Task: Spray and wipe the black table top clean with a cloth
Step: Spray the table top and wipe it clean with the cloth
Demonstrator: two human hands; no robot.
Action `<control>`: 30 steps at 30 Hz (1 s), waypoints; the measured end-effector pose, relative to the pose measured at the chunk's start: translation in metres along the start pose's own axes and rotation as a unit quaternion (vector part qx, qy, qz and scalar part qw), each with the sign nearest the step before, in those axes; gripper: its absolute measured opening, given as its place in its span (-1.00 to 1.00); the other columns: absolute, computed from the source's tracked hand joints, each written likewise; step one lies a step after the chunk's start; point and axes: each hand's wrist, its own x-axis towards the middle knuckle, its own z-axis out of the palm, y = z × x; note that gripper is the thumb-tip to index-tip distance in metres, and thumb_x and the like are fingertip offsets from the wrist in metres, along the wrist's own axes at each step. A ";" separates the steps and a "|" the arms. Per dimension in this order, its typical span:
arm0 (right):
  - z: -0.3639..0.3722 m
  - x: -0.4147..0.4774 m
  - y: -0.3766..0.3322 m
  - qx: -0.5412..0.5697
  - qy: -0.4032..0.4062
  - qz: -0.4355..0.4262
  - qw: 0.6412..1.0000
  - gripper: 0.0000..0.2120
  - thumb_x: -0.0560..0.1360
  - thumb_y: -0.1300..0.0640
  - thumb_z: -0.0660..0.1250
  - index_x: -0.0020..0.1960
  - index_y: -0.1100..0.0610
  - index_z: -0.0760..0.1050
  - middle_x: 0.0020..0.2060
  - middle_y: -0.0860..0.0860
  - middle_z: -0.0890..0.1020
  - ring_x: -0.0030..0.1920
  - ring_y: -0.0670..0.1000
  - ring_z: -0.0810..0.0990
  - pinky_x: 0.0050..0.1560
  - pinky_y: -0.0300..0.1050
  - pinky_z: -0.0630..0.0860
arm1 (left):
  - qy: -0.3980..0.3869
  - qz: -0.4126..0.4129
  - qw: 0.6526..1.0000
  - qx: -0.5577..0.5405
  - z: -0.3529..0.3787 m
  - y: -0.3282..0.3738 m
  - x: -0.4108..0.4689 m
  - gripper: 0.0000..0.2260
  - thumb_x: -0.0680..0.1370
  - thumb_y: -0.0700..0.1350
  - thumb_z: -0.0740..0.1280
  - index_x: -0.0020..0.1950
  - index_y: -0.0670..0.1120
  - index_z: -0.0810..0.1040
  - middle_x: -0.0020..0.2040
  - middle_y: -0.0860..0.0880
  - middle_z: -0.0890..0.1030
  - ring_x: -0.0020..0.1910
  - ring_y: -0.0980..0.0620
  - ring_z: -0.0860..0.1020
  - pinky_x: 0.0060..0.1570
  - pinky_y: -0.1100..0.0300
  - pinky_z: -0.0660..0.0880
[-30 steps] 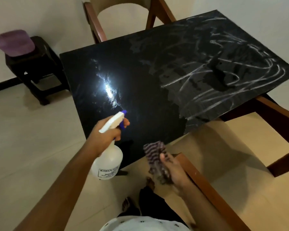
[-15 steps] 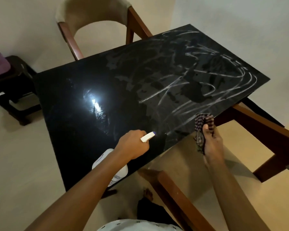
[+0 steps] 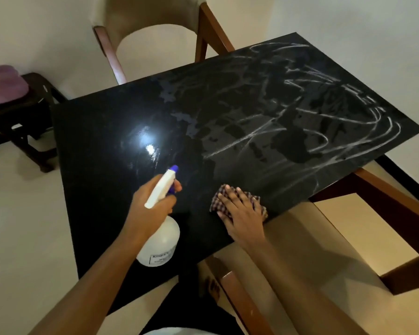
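The right hand (image 3: 243, 213) has brought the cloth (image 3: 219, 200) down onto the surface (image 3: 94, 153), fingers spread flat to wipe; the left hand (image 3: 140, 209) clamps its fingers round the spray bottle (image 3: 161, 240), ready to spray.

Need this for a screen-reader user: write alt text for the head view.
A person's right hand presses a checked cloth flat on a black table top while the left hand holds a white spray bottle. White streaks mark its far side.
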 end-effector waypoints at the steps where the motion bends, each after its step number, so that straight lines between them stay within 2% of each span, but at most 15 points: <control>1: -0.002 0.017 -0.005 -0.005 0.001 -0.004 1.000 -0.53 0.55 -0.14 0.14 0.44 -0.11 0.35 0.49 -0.11 0.28 0.51 0.04 0.19 0.44 0.16 0.06 | 0.012 0.003 1.000 -0.016 -0.003 0.000 0.004 -0.70 0.40 -0.33 0.28 -0.06 0.04 0.60 -0.07 0.04 0.64 -0.10 0.15 0.60 -0.19 0.13 0.60; 3: -0.002 0.056 -0.013 -0.025 0.003 -0.023 0.999 -0.52 0.57 -0.16 0.16 0.47 -0.13 0.29 0.52 -0.12 0.21 0.53 0.03 0.11 0.45 0.17 0.00 | 0.031 0.012 0.999 -0.034 -0.008 0.000 0.014 -0.63 0.35 -0.26 0.26 -0.06 0.19 0.59 -0.05 0.07 0.65 -0.05 0.13 0.60 -0.18 0.14 0.60; 5: -0.004 0.091 -0.019 -0.031 -0.028 -0.029 0.999 -0.50 0.58 -0.19 0.13 0.50 -0.15 0.23 0.54 -0.12 0.14 0.55 0.02 0.03 0.45 0.22 -0.05 | 0.043 0.022 0.998 -0.030 -0.010 0.000 0.022 -0.60 0.33 -0.24 0.26 -0.07 0.26 0.58 -0.05 0.10 0.64 -0.04 0.13 0.60 -0.17 0.14 0.58; 9: -0.011 0.101 -0.013 -0.046 -0.073 -0.070 0.994 -0.45 0.57 -0.25 0.07 0.52 -0.15 0.15 0.56 -0.13 0.06 0.55 0.01 -0.04 0.47 0.24 -0.07 | 0.068 0.035 0.996 -0.037 -0.012 0.002 0.036 -0.64 0.39 -0.31 0.25 -0.03 0.13 0.58 -0.04 0.08 0.63 0.01 0.13 0.59 -0.10 0.04 0.61; 13: -0.021 0.024 0.025 -0.046 -0.097 -0.102 0.989 -0.40 0.51 -0.32 -0.03 0.52 -0.20 0.12 0.54 -0.18 0.02 0.54 -0.07 -0.10 0.47 0.14 -0.14 | 0.100 0.033 0.993 -0.055 -0.013 0.001 0.054 -0.68 0.43 -0.41 0.24 0.04 -0.08 0.58 -0.01 0.06 0.62 0.03 0.17 0.58 -0.07 -0.01 0.63; 15: -0.021 -0.018 0.043 -0.052 -0.084 -0.094 0.991 -0.42 0.54 -0.32 0.00 0.53 -0.22 0.07 0.54 -0.17 0.03 0.54 -0.07 -0.10 0.47 0.09 -0.17 | 0.110 0.035 0.991 -0.065 -0.013 0.000 0.063 -0.70 0.43 -0.38 0.23 0.08 -0.11 0.57 0.00 0.06 0.62 0.05 0.12 0.58 -0.05 -0.03 0.63; 18: -0.017 -0.034 0.052 -0.070 -0.093 -0.079 0.990 -0.43 0.57 -0.34 -0.09 0.54 -0.24 -0.02 0.55 -0.14 0.00 0.54 -0.02 -0.10 0.47 0.07 -0.23 | 0.129 0.042 0.989 -0.062 -0.015 -0.003 0.072 -0.70 0.43 -0.32 0.25 0.12 -0.12 0.56 0.01 0.08 0.61 0.06 0.08 0.58 -0.03 -0.02 0.62; 20: -0.014 -0.010 0.039 -0.066 -0.105 -0.070 0.990 -0.43 0.55 -0.34 -0.11 0.53 -0.26 -0.06 0.54 -0.17 -0.09 0.55 -0.02 -0.13 0.49 0.12 -0.22 | 0.144 0.038 0.987 -0.057 -0.018 -0.005 0.079 -0.70 0.45 -0.32 0.26 0.15 -0.13 0.55 0.01 0.04 0.60 0.04 0.08 0.58 -0.01 -0.04 0.62; 23: -0.008 0.045 0.006 -0.078 -0.067 -0.049 0.994 -0.42 0.54 -0.31 -0.02 0.53 -0.19 0.07 0.55 -0.11 0.08 0.54 0.06 0.03 0.45 0.31 0.01 | 0.158 0.034 0.985 -0.065 -0.022 -0.007 0.087 -0.67 0.42 -0.24 0.26 0.17 -0.15 0.54 0.03 -0.01 0.60 0.05 0.04 0.58 0.00 -0.03 0.62; 24: -0.006 0.069 -0.006 -0.078 -0.058 -0.034 0.995 -0.42 0.55 -0.30 -0.01 0.53 -0.17 0.08 0.55 -0.08 0.10 0.55 0.07 0.03 0.43 0.34 0.02 | 0.161 0.028 0.984 -0.065 -0.024 -0.007 0.089 -0.65 0.40 -0.20 0.26 0.18 -0.14 0.53 0.05 -0.03 0.60 0.06 0.02 0.58 0.00 -0.02 0.62; 27: -0.002 0.141 -0.036 -0.076 -0.066 0.001 0.995 -0.39 0.58 -0.29 0.00 0.56 -0.13 -0.02 0.57 -0.07 -0.05 0.55 0.08 -0.12 0.43 0.31 -0.15 | 0.162 0.021 0.985 -0.056 -0.029 -0.009 0.096 -0.63 0.39 -0.17 0.25 0.19 -0.12 0.53 0.07 -0.06 0.59 0.05 0.01 0.58 0.01 -0.06 0.61; 30: -0.004 0.183 -0.051 -0.062 -0.094 0.010 0.994 -0.34 0.57 -0.33 -0.05 0.57 -0.11 -0.10 0.57 -0.07 -0.14 0.55 0.08 -0.19 0.44 0.29 -0.21 | 0.167 0.020 0.984 -0.053 -0.032 -0.009 0.103 -0.64 0.39 -0.19 0.26 0.18 -0.11 0.53 0.05 -0.05 0.59 0.05 0.02 0.58 0.01 -0.11 0.61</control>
